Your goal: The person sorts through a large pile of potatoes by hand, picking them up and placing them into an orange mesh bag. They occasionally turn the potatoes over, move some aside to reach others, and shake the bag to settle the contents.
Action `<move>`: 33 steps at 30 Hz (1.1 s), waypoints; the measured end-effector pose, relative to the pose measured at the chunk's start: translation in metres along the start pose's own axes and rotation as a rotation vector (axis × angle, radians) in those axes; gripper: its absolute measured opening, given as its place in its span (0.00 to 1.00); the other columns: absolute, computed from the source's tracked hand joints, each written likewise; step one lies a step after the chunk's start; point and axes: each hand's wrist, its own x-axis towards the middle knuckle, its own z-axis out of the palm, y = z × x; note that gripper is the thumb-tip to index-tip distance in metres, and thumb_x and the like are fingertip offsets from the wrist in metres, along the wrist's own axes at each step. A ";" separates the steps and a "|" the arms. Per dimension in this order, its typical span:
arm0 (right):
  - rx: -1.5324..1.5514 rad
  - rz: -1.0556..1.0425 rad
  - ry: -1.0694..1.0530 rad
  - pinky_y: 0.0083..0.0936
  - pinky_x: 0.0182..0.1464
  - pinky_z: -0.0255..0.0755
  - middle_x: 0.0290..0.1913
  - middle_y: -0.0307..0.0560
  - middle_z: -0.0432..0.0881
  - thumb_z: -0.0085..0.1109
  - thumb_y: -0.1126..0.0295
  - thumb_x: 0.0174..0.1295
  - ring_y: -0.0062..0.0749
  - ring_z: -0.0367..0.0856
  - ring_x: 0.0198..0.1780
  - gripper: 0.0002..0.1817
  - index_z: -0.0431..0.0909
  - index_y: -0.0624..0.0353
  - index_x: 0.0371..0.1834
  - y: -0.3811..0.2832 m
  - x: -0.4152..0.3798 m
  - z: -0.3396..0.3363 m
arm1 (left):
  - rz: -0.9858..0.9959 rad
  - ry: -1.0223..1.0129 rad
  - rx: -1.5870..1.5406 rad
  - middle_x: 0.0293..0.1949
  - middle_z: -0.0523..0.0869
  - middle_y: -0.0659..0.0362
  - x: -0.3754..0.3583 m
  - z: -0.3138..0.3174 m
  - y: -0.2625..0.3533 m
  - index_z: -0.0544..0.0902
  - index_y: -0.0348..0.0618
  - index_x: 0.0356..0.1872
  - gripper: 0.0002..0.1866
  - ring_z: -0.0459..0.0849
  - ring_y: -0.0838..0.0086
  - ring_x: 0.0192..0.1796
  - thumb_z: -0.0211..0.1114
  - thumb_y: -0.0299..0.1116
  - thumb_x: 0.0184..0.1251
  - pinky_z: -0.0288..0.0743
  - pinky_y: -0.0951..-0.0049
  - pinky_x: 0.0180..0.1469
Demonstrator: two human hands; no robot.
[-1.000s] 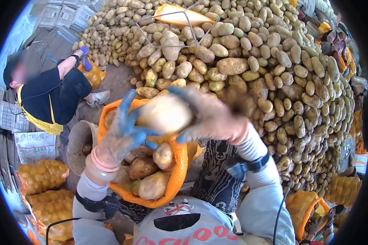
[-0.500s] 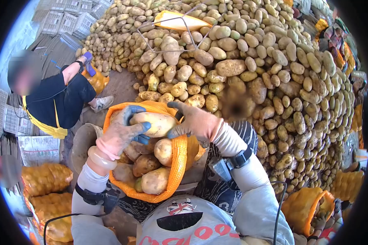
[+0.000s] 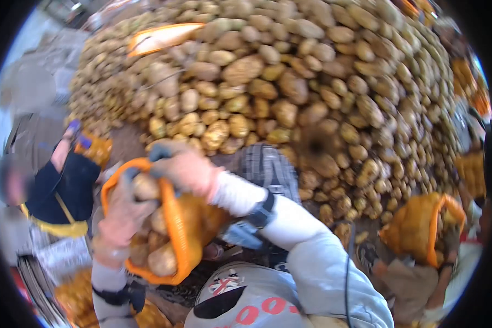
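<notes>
An orange mesh sack (image 3: 175,238), its rim folded outward, stands in front of me with several potatoes (image 3: 163,260) inside. My left hand (image 3: 123,213), in a grey-blue and pink glove, is in the sack's mouth, finger and thumb around a potato (image 3: 146,186). At the far side of the opening, my right hand (image 3: 187,168) has its gloved fingers closed on the sack's rim. Motion blurs both hands a little, and the sack's bottom is hidden.
A large heap of potatoes (image 3: 311,82) fills the area ahead and right. An orange-edged piece (image 3: 167,38) lies on it. One person (image 3: 65,188) works at left; another person's arm (image 3: 448,268) reaches a sack (image 3: 415,227) at right. Filled sacks (image 3: 74,295) lie lower left.
The large potato held between both hands above the sack is now lower, at its mouth by my left hand. My right hand has moved onto the rim. The view has shifted, and the sack tilts.
</notes>
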 end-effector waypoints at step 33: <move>-0.984 0.498 1.333 0.46 0.62 0.74 0.58 0.64 0.70 0.76 0.61 0.47 0.61 0.75 0.60 0.38 0.66 0.64 0.57 0.143 0.036 -0.312 | -0.021 -0.034 -0.424 0.66 0.73 0.47 -0.021 0.014 -0.010 0.61 0.29 0.73 0.40 0.73 0.61 0.68 0.69 0.39 0.67 0.66 0.62 0.71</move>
